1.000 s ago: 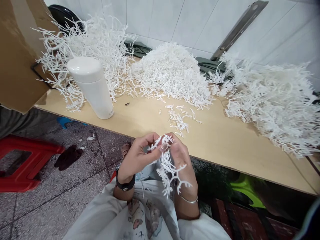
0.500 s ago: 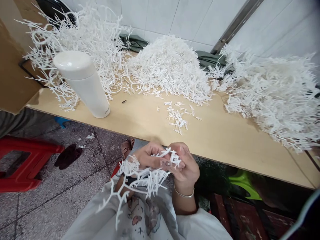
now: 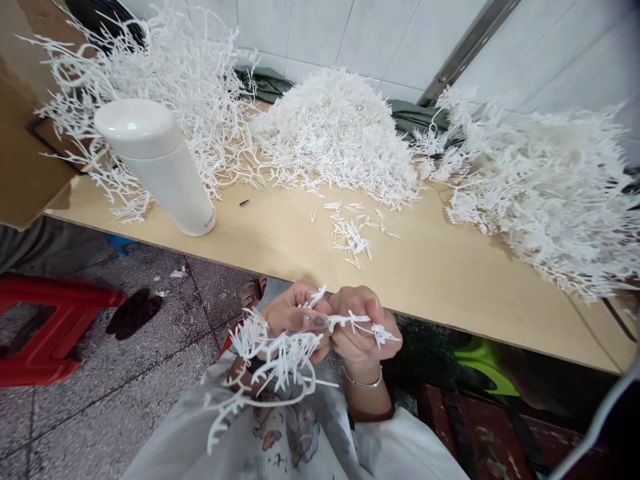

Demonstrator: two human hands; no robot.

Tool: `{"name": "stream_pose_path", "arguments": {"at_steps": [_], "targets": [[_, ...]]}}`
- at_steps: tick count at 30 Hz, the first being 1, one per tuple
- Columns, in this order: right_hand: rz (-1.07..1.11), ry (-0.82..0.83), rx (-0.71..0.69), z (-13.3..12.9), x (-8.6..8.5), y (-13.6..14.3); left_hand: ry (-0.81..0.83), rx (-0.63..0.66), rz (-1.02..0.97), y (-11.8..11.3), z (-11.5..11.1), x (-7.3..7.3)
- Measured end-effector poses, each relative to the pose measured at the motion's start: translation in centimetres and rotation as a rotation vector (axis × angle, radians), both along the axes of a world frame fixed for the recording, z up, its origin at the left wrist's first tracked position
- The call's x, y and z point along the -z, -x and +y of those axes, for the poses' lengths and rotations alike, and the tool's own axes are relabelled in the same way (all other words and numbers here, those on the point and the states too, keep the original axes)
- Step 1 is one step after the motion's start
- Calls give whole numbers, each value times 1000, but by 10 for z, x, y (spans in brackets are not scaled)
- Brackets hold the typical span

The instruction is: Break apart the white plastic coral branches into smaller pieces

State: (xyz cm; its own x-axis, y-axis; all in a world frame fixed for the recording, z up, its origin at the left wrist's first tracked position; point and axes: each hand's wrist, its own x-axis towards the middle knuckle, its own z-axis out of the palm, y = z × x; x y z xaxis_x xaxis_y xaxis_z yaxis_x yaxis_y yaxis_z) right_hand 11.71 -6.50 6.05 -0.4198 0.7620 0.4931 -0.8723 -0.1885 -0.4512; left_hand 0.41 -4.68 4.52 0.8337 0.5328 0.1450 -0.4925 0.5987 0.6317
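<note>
In front of my lap, my left hand is closed on a branched white plastic sprue, whose stems and dense thin prongs hang down below the fingers. Beside it my right hand is closed around a thin stretch of white plastic stem that runs between the two hands. A small cluster of white pieces sticks out by the right fingers. On the table just beyond lie several loose white pronged pieces.
A large heap of white pronged pieces is at the table's middle, a tangle of bare sprues at left, another white heap at right. A white bottle stands near the front edge. A red stool is at lower left.
My hands have moved apart slightly, stretching the stem between them. My right hand has turned and the small cluster now sits further right. The hanging sprue has shifted.
</note>
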Motion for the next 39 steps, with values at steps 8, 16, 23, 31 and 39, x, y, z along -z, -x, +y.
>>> {"name": "stream_pose_path", "arguments": {"at_steps": [8, 16, 23, 31, 39], "targets": [[251, -116, 114, 6, -2, -6, -55, -232, 31, 2, 5, 2], [-1065, -261, 1564, 34, -19, -52, -153, -471, 276, 10, 4, -9], [-2093, -270, 1650, 86, -2, -101, -428, -780, 365, 9, 9, -3], [-2241, -76, 1695, 90, -4, -102, -520, -917, 401, 5, 9, -6], [-1433, -494, 958, 39, -25, -65, -578, -949, 579, 2, 6, -7]]}}
